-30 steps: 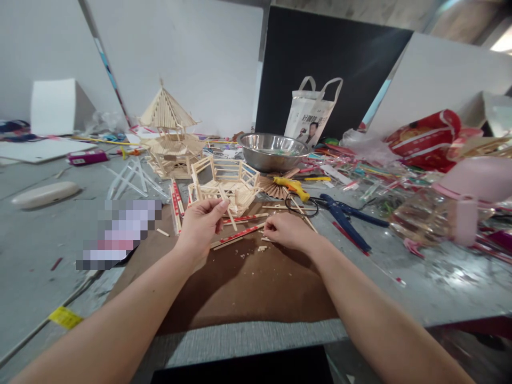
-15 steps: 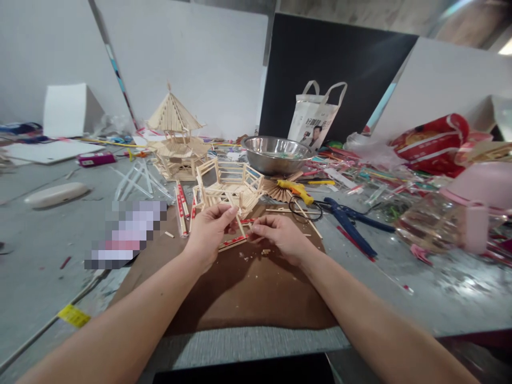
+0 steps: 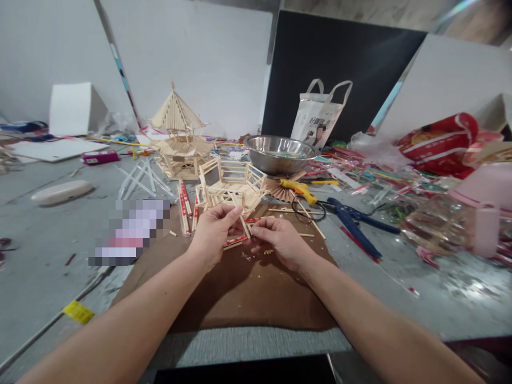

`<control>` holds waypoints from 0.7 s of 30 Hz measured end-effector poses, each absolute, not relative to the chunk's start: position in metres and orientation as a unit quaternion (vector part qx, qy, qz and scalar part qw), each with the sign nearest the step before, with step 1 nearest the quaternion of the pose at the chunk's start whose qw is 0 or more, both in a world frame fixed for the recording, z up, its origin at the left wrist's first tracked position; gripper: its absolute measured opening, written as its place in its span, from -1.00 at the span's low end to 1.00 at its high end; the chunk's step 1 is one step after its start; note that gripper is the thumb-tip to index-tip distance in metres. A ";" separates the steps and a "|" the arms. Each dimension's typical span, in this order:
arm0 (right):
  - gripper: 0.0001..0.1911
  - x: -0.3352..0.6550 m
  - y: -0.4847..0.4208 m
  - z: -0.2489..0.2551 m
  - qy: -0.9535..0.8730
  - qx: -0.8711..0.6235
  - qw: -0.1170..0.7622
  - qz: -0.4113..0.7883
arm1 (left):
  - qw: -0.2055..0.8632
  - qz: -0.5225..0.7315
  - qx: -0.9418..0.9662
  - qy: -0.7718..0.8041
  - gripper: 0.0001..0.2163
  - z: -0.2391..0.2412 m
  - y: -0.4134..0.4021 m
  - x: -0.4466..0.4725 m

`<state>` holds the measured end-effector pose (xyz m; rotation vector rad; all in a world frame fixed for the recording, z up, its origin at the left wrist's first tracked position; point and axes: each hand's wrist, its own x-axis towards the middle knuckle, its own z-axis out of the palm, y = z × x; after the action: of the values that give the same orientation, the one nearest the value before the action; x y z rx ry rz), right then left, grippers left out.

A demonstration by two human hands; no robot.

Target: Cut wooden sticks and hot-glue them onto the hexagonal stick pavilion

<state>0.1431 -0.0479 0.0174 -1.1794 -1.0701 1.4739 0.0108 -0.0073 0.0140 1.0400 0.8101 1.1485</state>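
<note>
My left hand point(image 3: 214, 230) pinches the upper end of a short thin wooden stick point(image 3: 244, 226) over the brown mat point(image 3: 240, 288). My right hand point(image 3: 276, 239) has its fingertips closed on the same stick's lower end. Just beyond both hands stands a small open frame model of pale sticks point(image 3: 232, 185). Red-and-white wrapped sticks point(image 3: 236, 241) lie on the mat under the hands. Crumbs of wood dot the mat.
A taller stick pagoda point(image 3: 178, 136) stands at the back left. A steel bowl point(image 3: 280, 153), a yellow glue gun point(image 3: 296, 189), blue pliers point(image 3: 352, 221), a white tote bag point(image 3: 320, 114) and red packets point(image 3: 436, 141) crowd the right. A white oval object point(image 3: 60, 192) lies left.
My right hand has moved left from the mat to meet the left hand and closed on the stick. The camera shifted slightly.
</note>
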 end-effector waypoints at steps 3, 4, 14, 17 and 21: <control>-0.84 0.142 -0.048 0.015 -0.447 -0.482 0.462 0.595 | 0.634 0.507 0.460 0.358 -0.80 0.013 -0.007 0.011; -0.84 0.142 -0.048 0.014 -0.451 -0.485 0.460 0.592 | 0.631 0.509 0.461 0.360 -0.80 0.013 -0.007 0.010; -0.87 0.199 -0.036 0.043 -0.531 -0.592 0.464 0.390 | 0.602 0.537 0.465 0.364 -0.77 0.020 -0.004 0.007; -0.89 0.222 -0.032 0.049 -0.507 -0.631 0.467 0.356 | 0.593 0.543 0.468 0.367 -0.77 0.021 -0.002 0.006; -0.90 0.235 -0.028 0.044 -0.503 -0.666 0.429 0.346 | 0.584 0.547 0.474 0.368 -0.79 0.020 -0.002 0.005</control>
<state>0.2355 -0.0283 0.0440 -1.6633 -1.2550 0.8640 0.0055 -0.0017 0.0201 1.1070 0.8587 1.2761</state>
